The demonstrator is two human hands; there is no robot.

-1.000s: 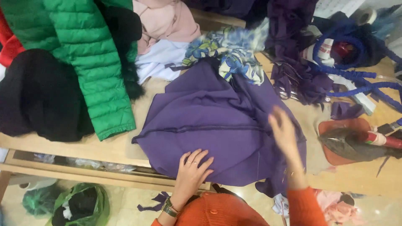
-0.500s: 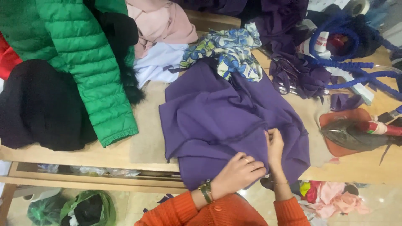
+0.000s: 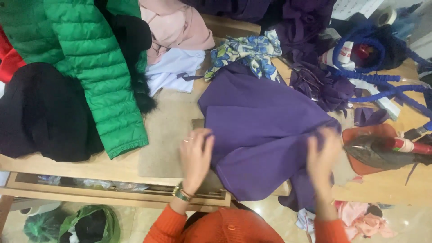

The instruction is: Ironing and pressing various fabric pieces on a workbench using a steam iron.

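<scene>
A large purple cloth lies spread on the wooden table, its near edge hanging over the front. My left hand rests flat on the cloth's left edge, fingers apart, a bracelet at the wrist. My right hand is blurred with motion at the cloth's right edge; whether it grips the cloth I cannot tell. Both sleeves are orange.
A green puffer jacket and a black garment cover the table's left. Pink and pale blue clothes, a flowered cloth and purple scraps lie behind. An iron sits at the right on an orange pad. Blue cord is coiled at the far right.
Both hands moved apart from the cloth's near middle, the left to its left edge and the right to its right edge. The cloth now lies more spread out.
</scene>
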